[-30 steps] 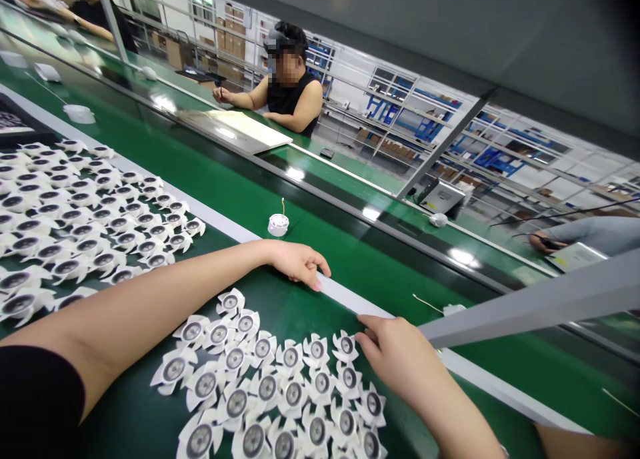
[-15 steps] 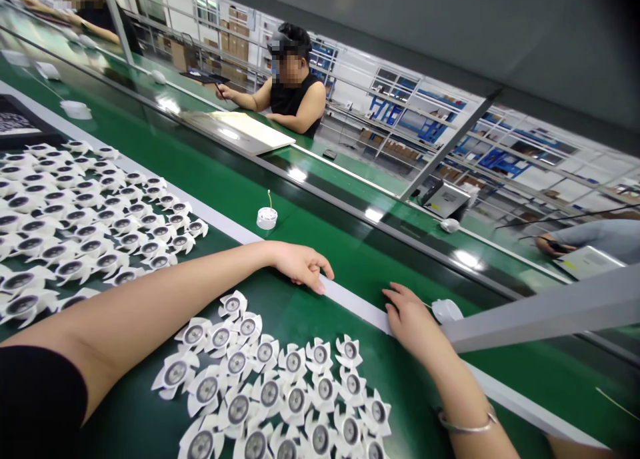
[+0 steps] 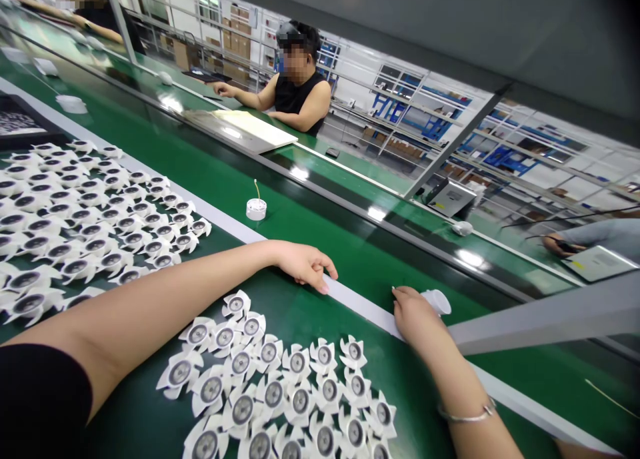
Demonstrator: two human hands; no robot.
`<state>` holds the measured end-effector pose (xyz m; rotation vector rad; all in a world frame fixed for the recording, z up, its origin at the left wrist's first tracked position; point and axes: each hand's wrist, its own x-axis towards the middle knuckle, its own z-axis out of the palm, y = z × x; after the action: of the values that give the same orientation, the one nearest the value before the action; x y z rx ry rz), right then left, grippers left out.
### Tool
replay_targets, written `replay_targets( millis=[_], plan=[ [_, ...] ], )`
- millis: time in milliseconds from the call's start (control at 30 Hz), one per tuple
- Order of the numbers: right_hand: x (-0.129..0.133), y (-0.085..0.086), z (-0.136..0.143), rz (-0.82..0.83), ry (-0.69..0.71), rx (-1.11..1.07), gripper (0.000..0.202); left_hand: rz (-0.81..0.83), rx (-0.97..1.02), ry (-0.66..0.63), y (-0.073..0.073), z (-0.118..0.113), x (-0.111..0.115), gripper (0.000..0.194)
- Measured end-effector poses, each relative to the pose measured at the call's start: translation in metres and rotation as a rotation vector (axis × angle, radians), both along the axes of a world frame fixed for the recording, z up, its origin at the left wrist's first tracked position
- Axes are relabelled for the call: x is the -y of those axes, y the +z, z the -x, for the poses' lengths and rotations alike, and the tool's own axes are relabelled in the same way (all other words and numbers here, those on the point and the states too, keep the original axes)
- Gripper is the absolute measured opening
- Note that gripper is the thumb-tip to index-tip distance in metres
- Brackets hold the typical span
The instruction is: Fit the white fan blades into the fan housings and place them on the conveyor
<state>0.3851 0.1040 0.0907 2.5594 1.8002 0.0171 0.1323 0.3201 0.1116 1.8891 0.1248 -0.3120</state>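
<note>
Glossy green belt runs beyond your pale rail. Your right hand curls beside a smooth white cylinder on the belt; whether you grip it, I can't tell. Your left hand, loosely bent, shows nothing held. Curved-bladed fan wheels with grey hubs lie loose, near and left; the round wired unit, farther left, bears none yet.
</note>
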Motion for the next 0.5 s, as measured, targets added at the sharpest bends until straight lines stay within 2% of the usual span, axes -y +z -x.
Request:
replay_targets(
  millis=[267,500],
  plan=[
    [0.004,0.012,0.008,0.0,0.044,-0.056,0.034,-0.002,0.005,-0.01,0.001,0.0,-0.002,0.069],
    [0.004,0.013,0.01,-0.064,0.019,-0.133,0.033,-0.003,0.005,-0.013,0.001,0.0,-0.001,0.069]
  ],
)
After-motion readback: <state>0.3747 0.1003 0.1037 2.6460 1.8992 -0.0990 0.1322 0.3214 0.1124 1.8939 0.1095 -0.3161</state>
